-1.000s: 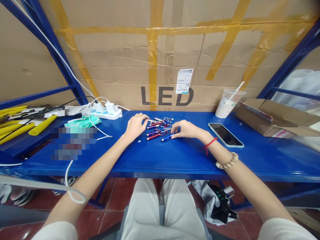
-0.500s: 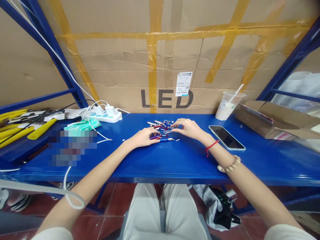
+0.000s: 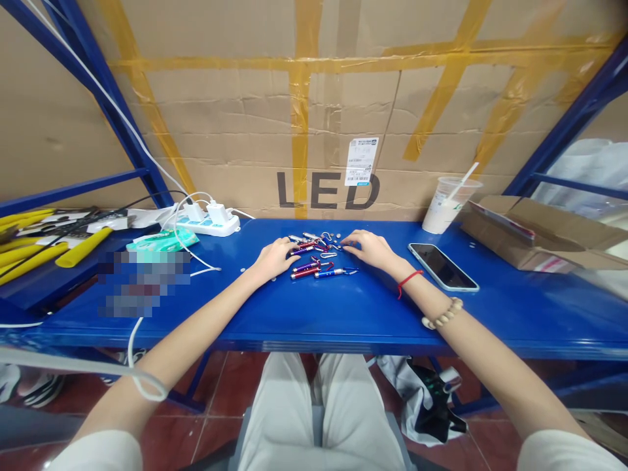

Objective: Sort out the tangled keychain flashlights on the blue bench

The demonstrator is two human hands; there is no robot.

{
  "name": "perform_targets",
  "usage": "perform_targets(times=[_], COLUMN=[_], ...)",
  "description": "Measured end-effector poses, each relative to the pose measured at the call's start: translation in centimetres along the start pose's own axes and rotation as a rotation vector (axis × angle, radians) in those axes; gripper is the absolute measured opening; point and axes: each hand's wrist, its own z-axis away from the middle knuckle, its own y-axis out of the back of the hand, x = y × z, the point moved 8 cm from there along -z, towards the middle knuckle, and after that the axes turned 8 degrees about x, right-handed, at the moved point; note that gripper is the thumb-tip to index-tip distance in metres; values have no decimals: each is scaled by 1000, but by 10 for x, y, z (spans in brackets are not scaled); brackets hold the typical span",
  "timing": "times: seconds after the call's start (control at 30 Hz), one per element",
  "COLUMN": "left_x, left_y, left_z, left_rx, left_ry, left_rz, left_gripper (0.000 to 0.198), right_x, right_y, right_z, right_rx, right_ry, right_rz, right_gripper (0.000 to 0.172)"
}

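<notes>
head view, left hand (image 3: 275, 259) curled, palm-down

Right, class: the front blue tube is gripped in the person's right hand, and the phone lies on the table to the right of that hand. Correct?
Not quite: the front blue tube lies on the table, apart from the right hand, as the head view shows. The phone is placed as you say.

Left hand (image 3: 275, 258), right hand (image 3: 371, 249) palm-down
</notes>
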Motion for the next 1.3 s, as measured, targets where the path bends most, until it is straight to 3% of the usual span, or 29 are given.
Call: perform_targets(times=[0.2,0.4,0.6,0.7,0.9,1.0,1.13,1.3], left_x=[-1,-10,-10,-12,-16,-11,-3,4], left_y=[2,10,15,11,0,-1,-4,-8], left_z=[-1,-2,-2,-2,0,1,3,5], left_rx=[67,209,240,220,120,50,-16,-30], left_ry=[49,177,198,239,453,473,439,402], left_rz=[63,385,468,572,948,1038,1039,1026], left_gripper=[23,20,15,17,24,28,31,30], right_x=[14,0,-2,0,8,6,-13,-51], right_y=[1,-17,-13,-9,-9,-5,6,3], right_z=[-1,-2,-3,-3,-2,-1,-1,-1], right_rx=[68,-40,-27,-26,-37,5,138,110], right_ry=[-52,99,82,27,-90,-93,-43,131], right_rz=[45,36,56,22,-28,-67,-287,-462], right_gripper=[28,30,22,20,18,21,33,30])
